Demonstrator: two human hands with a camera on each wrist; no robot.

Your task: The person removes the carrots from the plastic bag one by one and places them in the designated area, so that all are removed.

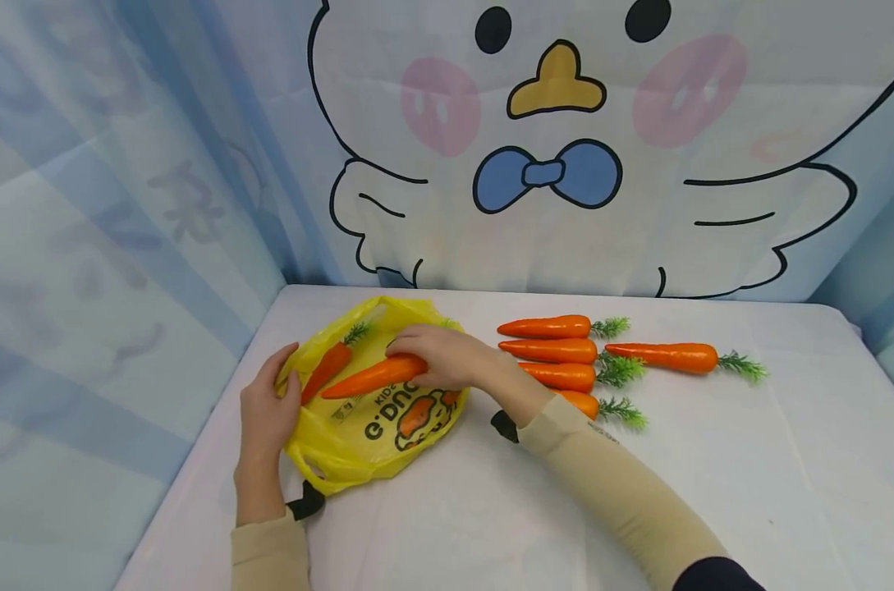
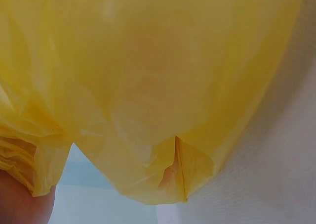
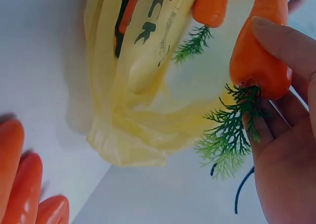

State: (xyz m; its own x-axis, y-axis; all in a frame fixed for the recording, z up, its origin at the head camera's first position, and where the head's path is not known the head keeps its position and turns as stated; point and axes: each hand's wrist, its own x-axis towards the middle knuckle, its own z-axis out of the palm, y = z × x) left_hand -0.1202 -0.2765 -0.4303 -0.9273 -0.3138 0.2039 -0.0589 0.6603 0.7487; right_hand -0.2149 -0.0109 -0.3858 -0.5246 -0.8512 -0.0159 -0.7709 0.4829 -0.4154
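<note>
A yellow plastic bag [image 1: 376,435] with dark printing lies on the left of the white table. My left hand [image 1: 269,406] pinches the bag's left edge; in the left wrist view yellow film [image 2: 148,75] fills most of the picture. Above the bag, my right hand [image 1: 447,359] grips an orange toy carrot [image 1: 369,379] by its thick end, its tip pointing left. Green leaves [image 3: 237,120] hang from that carrot in the right wrist view. Another carrot [image 1: 327,371] rests at the bag's mouth, leaves pointing up and right.
Several carrots lie stacked in a row, the top one [image 1: 546,327] farthest back; my right forearm partly covers the nearest. One more carrot [image 1: 664,355] lies to their right. A cartoon curtain [image 1: 550,246] hangs behind the table [image 1: 786,460].
</note>
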